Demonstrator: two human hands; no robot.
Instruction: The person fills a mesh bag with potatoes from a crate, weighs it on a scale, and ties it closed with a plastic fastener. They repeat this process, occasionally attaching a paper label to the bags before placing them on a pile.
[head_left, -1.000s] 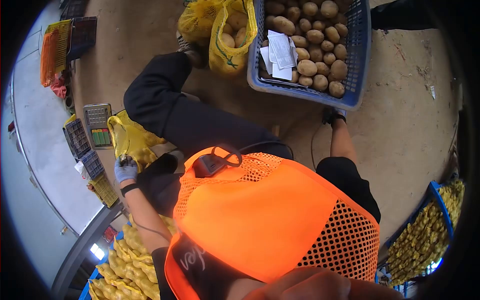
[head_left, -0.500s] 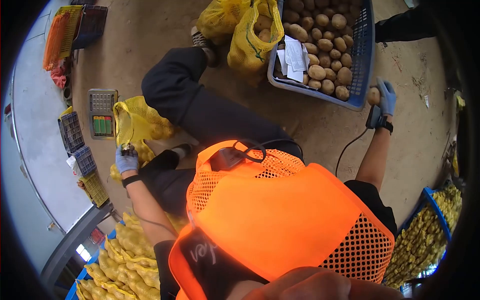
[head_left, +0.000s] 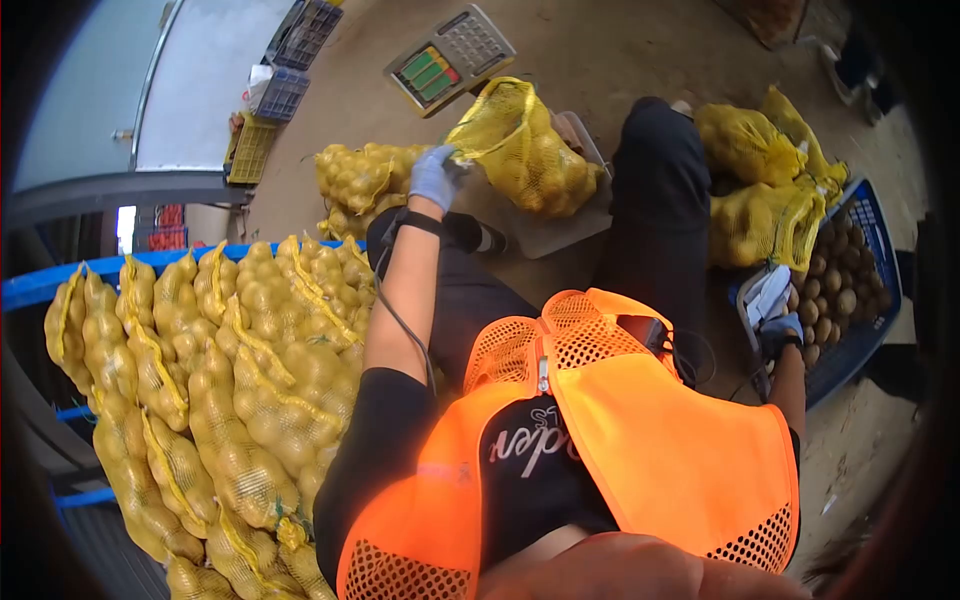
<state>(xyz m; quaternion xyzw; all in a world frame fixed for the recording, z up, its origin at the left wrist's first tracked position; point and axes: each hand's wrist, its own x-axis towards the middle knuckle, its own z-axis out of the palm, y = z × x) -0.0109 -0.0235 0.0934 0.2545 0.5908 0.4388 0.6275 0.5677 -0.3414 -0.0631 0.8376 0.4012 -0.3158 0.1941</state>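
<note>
My left hand (head_left: 433, 180), in a pale glove, is closed at the rim of a yellow mesh bag (head_left: 555, 165). The bag's mouth gapes upward, and potatoes fill its lower part, which rests on a scale platform (head_left: 560, 236). At the near end of a blue crate (head_left: 868, 345), my right hand (head_left: 781, 327), gloved too, is beside folded white papers (head_left: 768, 294) and loose potatoes (head_left: 835, 275). Its fingers are partly hidden, and I cannot tell whether they hold anything. A dark device with a cable sits at each wrist.
The scale's display panel (head_left: 452, 60) stands beyond the bag. Filled mesh bags (head_left: 750, 150) lean by the crate, and another bag of potatoes (head_left: 365, 175) lies left of the scale. A blue-framed stack of potato bags (head_left: 230, 400) rises at my left. Small crates (head_left: 285, 92) line the wall.
My view has swung left. My right hand, which held a potato beyond the crate's edge, is now over the crate's near end by the papers. My left hand remains at the bag's rim.
</note>
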